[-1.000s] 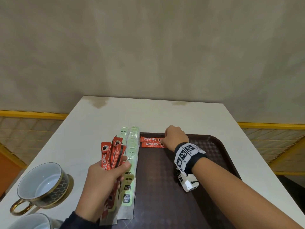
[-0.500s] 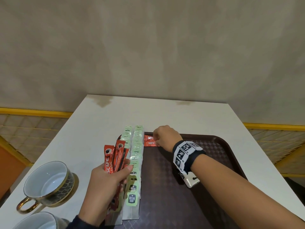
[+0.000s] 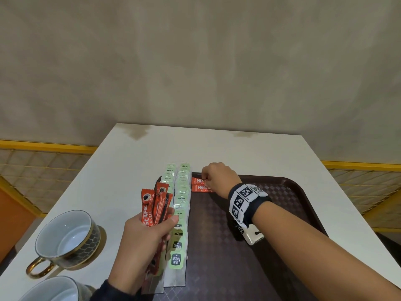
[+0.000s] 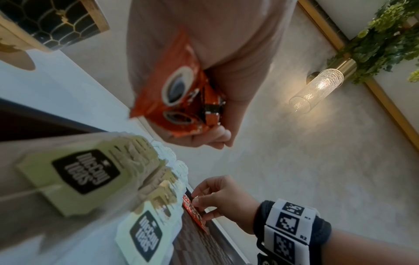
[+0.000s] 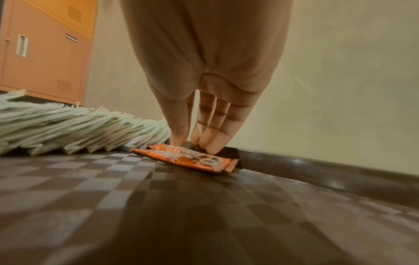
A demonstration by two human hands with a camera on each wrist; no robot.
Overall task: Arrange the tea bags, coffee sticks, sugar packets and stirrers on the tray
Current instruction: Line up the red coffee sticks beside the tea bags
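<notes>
My left hand [image 3: 145, 240] grips a bundle of red Nescafe coffee sticks [image 3: 155, 206] upright, over the tray's left edge; the left wrist view shows the bundle [image 4: 179, 100] from below. Two overlapping rows of green-tagged tea bags [image 3: 181, 209] run along the left side of the dark brown tray [image 3: 293, 205]. Two coffee sticks [image 3: 200, 187] lie side by side at the tray's far left corner, against the tea bags. My right hand [image 3: 218, 178] sits over them. Its thumb and fingertips [image 5: 208, 147] pinch the far stick [image 5: 167, 148], beside the near stick [image 5: 188, 160].
A gold-trimmed cup on a saucer [image 3: 65, 240] stands on the white table [image 3: 217, 148] at the left, and a second cup [image 3: 50, 290] at the near left corner. The tray's rim [image 5: 317, 166] rises just behind the sticks. A wall backs the table.
My right hand has slid left along the two laid coffee sticks toward the tea bags and now covers their right ends. My left hand keeps its bundle, barely moved.
</notes>
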